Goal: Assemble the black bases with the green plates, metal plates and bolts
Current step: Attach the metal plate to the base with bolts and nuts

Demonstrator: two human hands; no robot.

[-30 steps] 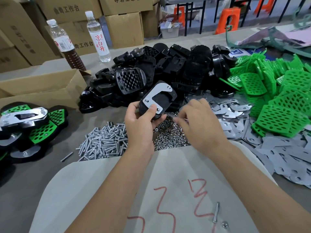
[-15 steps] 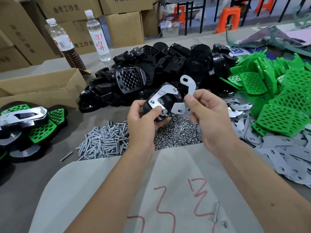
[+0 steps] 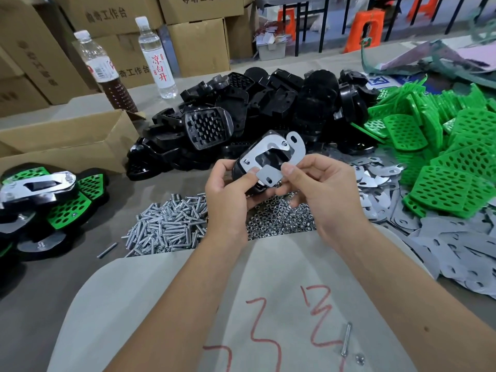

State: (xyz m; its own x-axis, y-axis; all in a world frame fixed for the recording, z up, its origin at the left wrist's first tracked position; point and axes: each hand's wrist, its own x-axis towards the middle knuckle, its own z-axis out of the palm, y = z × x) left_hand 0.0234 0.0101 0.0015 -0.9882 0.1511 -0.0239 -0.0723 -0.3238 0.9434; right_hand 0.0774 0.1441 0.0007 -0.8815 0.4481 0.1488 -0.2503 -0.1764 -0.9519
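My left hand (image 3: 228, 194) grips a black base (image 3: 269, 158) that carries a silver metal plate with bolt heads at its corners. My right hand (image 3: 322, 189) pinches a second curved metal plate (image 3: 292, 154) and holds it against the right side of that base. Behind them lies a heap of black bases (image 3: 268, 103). Green perforated plates (image 3: 451, 157) are piled at the right. Loose metal plates (image 3: 461, 237) spread at the right front. Bolts (image 3: 169, 224) and nuts (image 3: 279, 218) lie in heaps below my hands.
Finished assemblies (image 3: 40, 200) are stacked at the left. An open cardboard box (image 3: 67, 140) and two bottles (image 3: 158, 57) stand behind them. A grey sheet with red marks (image 3: 241, 304) lies in front, with a loose bolt (image 3: 345, 339) and nut on it.
My right hand lifted a metal plate off the pile and brought it against the black base. My left hand raised the base slightly.
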